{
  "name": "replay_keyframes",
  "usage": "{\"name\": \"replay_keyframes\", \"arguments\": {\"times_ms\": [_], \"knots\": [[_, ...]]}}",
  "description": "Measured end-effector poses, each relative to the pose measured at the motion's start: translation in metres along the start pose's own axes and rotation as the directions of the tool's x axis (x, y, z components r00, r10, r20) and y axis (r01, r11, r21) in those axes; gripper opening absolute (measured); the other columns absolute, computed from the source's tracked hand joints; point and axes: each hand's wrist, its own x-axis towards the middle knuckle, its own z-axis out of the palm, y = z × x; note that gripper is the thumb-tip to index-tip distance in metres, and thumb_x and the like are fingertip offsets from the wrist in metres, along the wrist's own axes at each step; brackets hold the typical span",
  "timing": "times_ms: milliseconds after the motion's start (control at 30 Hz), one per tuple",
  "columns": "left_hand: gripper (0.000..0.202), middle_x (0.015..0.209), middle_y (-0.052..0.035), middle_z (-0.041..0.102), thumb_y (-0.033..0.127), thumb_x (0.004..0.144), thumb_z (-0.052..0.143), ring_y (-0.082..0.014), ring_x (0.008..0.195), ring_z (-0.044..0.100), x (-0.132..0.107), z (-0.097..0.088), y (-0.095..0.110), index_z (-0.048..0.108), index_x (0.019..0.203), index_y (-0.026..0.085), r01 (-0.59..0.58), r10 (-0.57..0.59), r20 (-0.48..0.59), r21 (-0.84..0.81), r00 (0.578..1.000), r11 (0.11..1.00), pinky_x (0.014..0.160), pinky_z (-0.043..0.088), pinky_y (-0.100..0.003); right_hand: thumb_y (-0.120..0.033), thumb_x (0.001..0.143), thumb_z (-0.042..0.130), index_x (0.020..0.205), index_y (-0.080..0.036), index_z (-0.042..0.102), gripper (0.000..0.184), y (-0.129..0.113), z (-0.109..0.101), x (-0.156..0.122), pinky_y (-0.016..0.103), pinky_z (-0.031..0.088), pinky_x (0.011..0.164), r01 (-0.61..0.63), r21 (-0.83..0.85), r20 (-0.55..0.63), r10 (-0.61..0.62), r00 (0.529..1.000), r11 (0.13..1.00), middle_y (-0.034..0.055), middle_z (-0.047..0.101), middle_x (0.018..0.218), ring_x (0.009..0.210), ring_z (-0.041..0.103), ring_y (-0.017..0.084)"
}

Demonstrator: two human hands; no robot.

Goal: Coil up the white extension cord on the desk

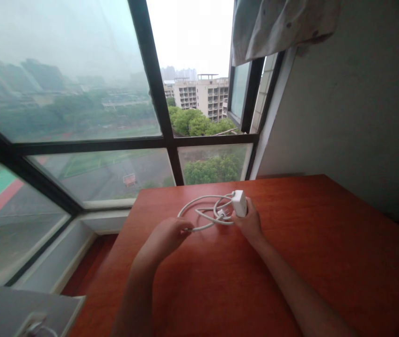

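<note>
A white power strip (239, 203) with a block-shaped end stands tilted up in my right hand (249, 223), whose fingers wrap round its lower part. Its white cord (199, 199) lies in loose loops to the left, over the reddish-brown table (213, 271). A plug (223, 214) with metal prongs shows among the loops, close to my right hand. My left hand (171, 234) pinches the cord at the left side of the loops. The fingertips of that hand are partly hidden behind its back.
Beyond the table's far edge is a dark-framed window (169, 135), with one pane swung outward. A cloth curtain (283, 28) hangs at the upper right, beside a grey wall (343, 107). At the lower left, a white panel (20, 304) carries a socket-like fitting (38, 325).
</note>
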Motion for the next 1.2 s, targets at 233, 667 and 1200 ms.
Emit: {"name": "replay_keyframes", "arguments": {"times_ms": [233,667,1200], "knots": [[0.013,0.076,-0.0039,0.069,0.017,0.083,0.056,-0.0151,0.066,0.061,0.016,0.011,-0.01,0.069,0.086,0.02,0.023,0.004,-0.392,0.064,0.92,0.998,0.062,0.038,-0.022,-0.025,0.058,0.058,0.087,-0.021,0.053,0.029,0.002,0.001,0.0,0.026,0.041,0.057,0.009,-0.001,0.009,-0.009,1.0,1.0,-0.0016,0.056,0.074,0.063,0.05,0.016],[0.01,0.076,-0.0035,0.066,0.015,0.085,0.052,-0.0141,0.068,0.061,0.022,0.033,0.002,0.061,0.086,0.018,-0.109,0.098,-0.188,-0.051,0.977,0.993,0.06,0.039,-0.022,-0.024,0.061,0.061,0.09,-0.021,0.055,0.03,0.004,0.003,-0.001,0.028,0.045,0.06,-0.019,0.05,0.04,0.017,0.999,0.999,0.0006,0.06,0.079,0.066,0.052,0.018],[0.015,0.06,0.0027,0.063,0.029,0.082,0.06,-0.0121,0.055,0.062,0.033,0.055,0.007,0.05,0.076,0.02,0.018,-0.211,-0.45,-0.396,0.868,0.918,0.054,0.042,-0.02,-0.032,0.067,0.07,0.108,-0.021,0.055,0.045,-0.004,-0.009,-0.001,0.028,0.046,0.06,0.164,0.062,0.39,-0.176,0.904,0.984,0.0036,0.064,0.086,0.069,0.058,0.019]]}}
